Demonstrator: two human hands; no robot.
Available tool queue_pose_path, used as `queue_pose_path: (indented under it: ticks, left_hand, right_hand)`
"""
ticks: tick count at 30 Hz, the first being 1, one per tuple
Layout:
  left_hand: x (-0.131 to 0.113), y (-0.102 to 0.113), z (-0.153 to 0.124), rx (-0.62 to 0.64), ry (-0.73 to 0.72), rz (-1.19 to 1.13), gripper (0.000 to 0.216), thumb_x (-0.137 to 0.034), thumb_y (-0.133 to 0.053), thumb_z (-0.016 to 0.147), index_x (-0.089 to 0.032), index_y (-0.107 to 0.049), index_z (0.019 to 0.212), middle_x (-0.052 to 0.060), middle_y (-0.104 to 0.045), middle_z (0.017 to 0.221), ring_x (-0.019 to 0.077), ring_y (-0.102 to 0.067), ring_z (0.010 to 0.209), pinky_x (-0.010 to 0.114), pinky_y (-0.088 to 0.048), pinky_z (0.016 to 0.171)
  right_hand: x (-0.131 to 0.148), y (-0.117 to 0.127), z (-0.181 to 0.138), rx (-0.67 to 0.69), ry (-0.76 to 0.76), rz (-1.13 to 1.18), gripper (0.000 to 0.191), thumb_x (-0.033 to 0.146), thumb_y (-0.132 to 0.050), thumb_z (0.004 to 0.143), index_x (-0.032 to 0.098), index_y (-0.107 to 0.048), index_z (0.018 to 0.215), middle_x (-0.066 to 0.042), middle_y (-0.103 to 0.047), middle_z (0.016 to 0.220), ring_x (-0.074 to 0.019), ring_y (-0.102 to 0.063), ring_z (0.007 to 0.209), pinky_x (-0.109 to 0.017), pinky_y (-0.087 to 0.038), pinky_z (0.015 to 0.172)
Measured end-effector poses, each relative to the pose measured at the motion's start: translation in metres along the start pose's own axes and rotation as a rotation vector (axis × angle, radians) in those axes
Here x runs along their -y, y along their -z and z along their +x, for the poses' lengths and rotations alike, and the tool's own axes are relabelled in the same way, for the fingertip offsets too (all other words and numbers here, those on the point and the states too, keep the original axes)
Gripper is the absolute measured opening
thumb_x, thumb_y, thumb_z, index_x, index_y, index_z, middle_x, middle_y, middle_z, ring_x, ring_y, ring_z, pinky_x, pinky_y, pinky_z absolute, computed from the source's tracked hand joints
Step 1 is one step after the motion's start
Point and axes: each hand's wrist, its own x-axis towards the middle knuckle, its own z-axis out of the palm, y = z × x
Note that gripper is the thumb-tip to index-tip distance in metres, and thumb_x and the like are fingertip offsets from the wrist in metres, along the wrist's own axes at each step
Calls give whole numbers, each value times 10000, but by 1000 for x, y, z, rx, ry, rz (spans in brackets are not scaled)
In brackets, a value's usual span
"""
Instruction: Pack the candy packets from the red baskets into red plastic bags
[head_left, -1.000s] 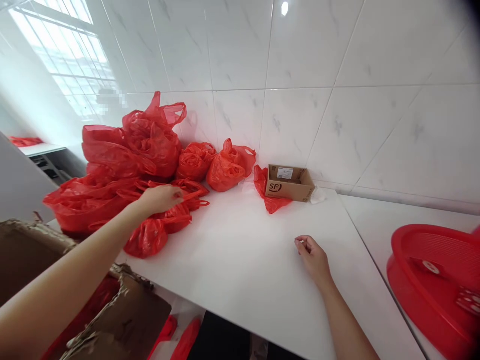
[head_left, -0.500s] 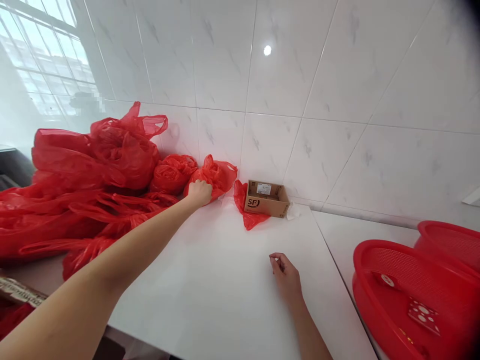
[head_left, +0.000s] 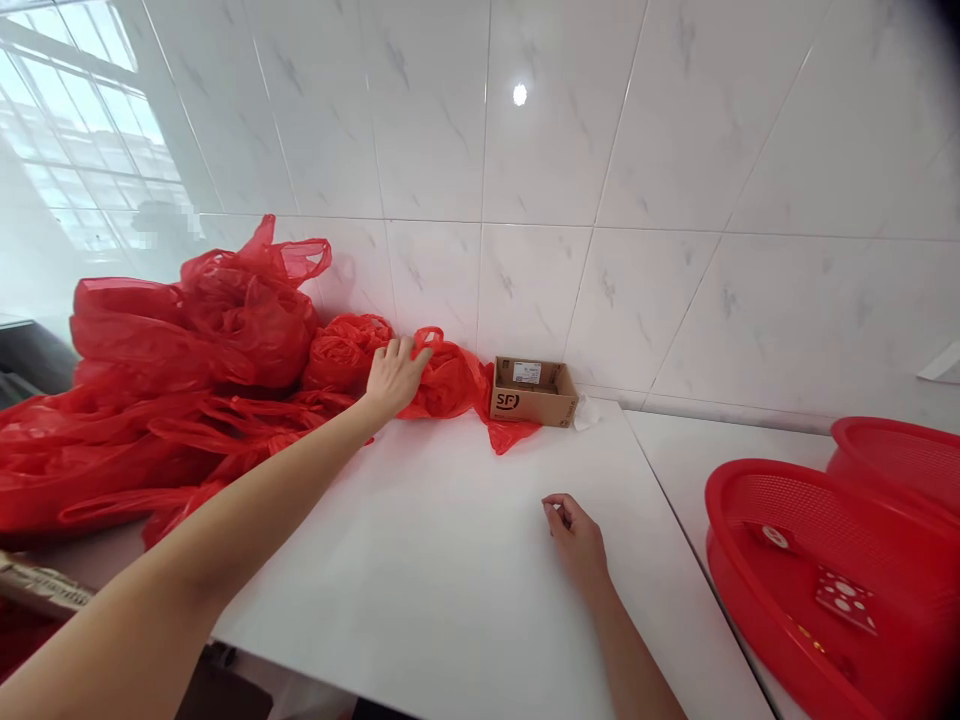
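Observation:
My left hand (head_left: 395, 374) reaches far across the white table to a red plastic bag (head_left: 450, 380) by the wall. Its fingers and thumb are apart over the bag's left side, the fingertips partly hidden against the red plastic. Nearer to me, my right hand (head_left: 577, 535) hovers over or rests on the tabletop, thumb and forefinger curled together. Whether something small is between those fingertips cannot be made out. Left of my left hand lies another bunched red bag (head_left: 346, 350). To the right of the bags stands an open cardboard box (head_left: 532, 405).
A large heap of red plastic bags (head_left: 240, 330) covers the table's left side. Two red plastic baskets (head_left: 731, 500) stand on the right, the front one with small items inside. A tiled wall (head_left: 555, 150) closes off the back of the white table (head_left: 420, 580).
My left hand was closed on the red bag and now its fingers are spread. The bag has shifted right, nearer the box. My right hand has barely moved.

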Motion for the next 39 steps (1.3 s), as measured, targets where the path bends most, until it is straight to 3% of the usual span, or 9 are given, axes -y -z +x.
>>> queue_pose_path:
  ticks: [2,6,10,16,20,25,28,34,39]
  left_hand:
    - [-4,-5,0,-39,-31,-72,456,-159,-633,822,-279,-595,1261,113,-362,1521,358,-324,1352,505,-261,1063]
    - [-1,-2,21,-135,63,-250,244,-246,-658,835,-207,-674,1076,104,-509,1394,324,-401,1304,526,-292,1067]
    - [8,23,63,-291,297,-479,341,-405,-540,918,-159,-592,1149,105,-603,1184,251,-575,1063,475,-448,920]
    - [-8,60,80,-464,430,-870,248,-359,-396,951,-193,-562,868,62,-598,811,223,-579,827,345,-443,746]
    - [-57,53,29,-372,365,-1184,250,-408,-447,918,-202,-520,797,-6,-543,696,152,-542,667,260,-438,627]
    - [-135,4,-88,32,304,-1485,428,-580,-493,844,-186,-520,676,-30,-510,574,107,-456,493,223,-398,490]
    - [-160,-16,-149,249,361,-1548,448,-591,-530,819,-198,-476,611,-51,-440,495,97,-393,435,223,-380,458]
    - [-136,-17,-212,562,488,-1525,533,-642,-544,790,-235,-342,511,-82,-292,427,102,-323,396,268,-423,502]
    - [-102,-14,-233,661,492,-1405,510,-664,-533,785,-227,-414,550,-71,-342,446,123,-361,435,270,-368,505]
  right_hand:
    - [0,0,0,1,7,-3,263,500,-457,880,279,-596,910,35,-451,672,-156,-438,613,-262,-347,558]
    - [1,0,0,4,18,-5,268,498,-450,882,277,-599,909,34,-446,666,-156,-435,604,-263,-347,553]
    - [0,0,1,0,20,7,250,483,-472,869,276,-609,902,34,-459,658,-156,-431,594,-263,-339,545]
    - [-3,-2,2,-14,28,74,248,487,-506,848,270,-623,873,42,-438,619,-147,-393,556,-264,-312,526]
    - [-1,-1,4,-30,40,180,265,512,-556,820,264,-640,860,41,-462,604,-147,-421,560,-264,-336,535]
    - [19,0,-9,59,82,442,426,555,-647,756,246,-638,1049,-24,-662,847,-178,-599,741,-296,-470,666]
    - [33,-2,-24,103,90,597,419,544,-689,728,227,-659,1000,-69,-693,1014,-211,-642,863,-326,-511,729]
    - [33,27,-41,-147,3,819,369,570,-504,855,210,-565,802,-54,-669,850,-160,-618,710,-280,-489,639]
    - [38,52,-63,-176,4,715,289,495,-524,880,211,-581,885,-93,-663,1054,-198,-640,871,-309,-503,727]
